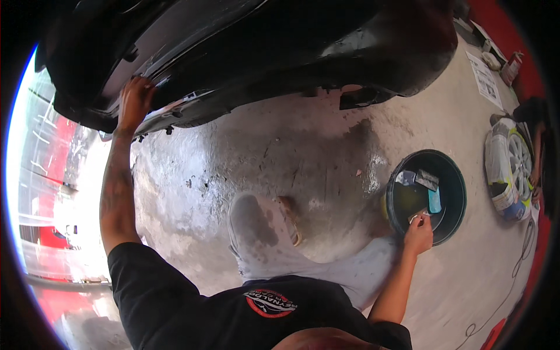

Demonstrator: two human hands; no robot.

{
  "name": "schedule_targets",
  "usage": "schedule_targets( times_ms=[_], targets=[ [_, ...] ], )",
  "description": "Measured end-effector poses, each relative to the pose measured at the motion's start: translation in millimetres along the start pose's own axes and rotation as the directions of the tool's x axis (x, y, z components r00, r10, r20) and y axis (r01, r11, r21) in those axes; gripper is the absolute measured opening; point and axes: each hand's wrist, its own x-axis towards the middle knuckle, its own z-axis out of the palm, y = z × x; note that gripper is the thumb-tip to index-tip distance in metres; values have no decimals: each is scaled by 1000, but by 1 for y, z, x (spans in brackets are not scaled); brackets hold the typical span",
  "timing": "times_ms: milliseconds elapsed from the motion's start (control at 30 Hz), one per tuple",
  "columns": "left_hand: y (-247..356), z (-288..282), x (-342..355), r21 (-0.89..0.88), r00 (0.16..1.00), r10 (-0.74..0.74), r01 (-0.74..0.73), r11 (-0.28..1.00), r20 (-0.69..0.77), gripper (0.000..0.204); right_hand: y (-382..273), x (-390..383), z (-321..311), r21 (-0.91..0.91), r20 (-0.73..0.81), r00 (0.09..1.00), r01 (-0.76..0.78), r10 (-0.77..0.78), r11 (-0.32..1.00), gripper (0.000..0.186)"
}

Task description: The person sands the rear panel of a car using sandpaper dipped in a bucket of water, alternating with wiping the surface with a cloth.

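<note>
A black car bumper spans the upper part of the view, with wet, shiny patches. My left hand reaches up to its left part, fingers bent over an edge. To my right, my right hand dips inside the rim of a dark round bucket. Its fingers are pinched on a small pale piece, whose kind I cannot make out. In the bucket are a teal block, a dark grey block and a bluish-grey flat piece.
Wet patches mark the concrete floor. A wheel partly wrapped in coloured paper stands at far right, another person's arm beside it. A cable runs along the floor. Printed sheets and a red wall are beyond.
</note>
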Motion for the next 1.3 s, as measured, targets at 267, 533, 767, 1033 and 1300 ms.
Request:
schedule_targets(
  times_ms=[267,533,767,1033,1300],
  targets=[
    [150,-7,54,-448,902,432,-392,803,-14,19,-1,0,-2,-28,78,997,-29,31,999,25],
    [137,2,47,-409,947,320,-276,870,41,38,0,-2,-2,-27,58,998,-7,8,1000,24],
    [98,4,21,-429,982,137,-69,900,130,22,1,-4,-2,-3,25,1000,2,-2,1000,20],
    [56,11,2,-439,993,65,-16,899,97,21,-3,-4,-6,-16,5,1000,18,-18,1000,20],
    [39,9,-1,-358,983,4,62,932,182,35,-3,-5,-8,-63,75,997,-31,35,998,25]
  ],
)
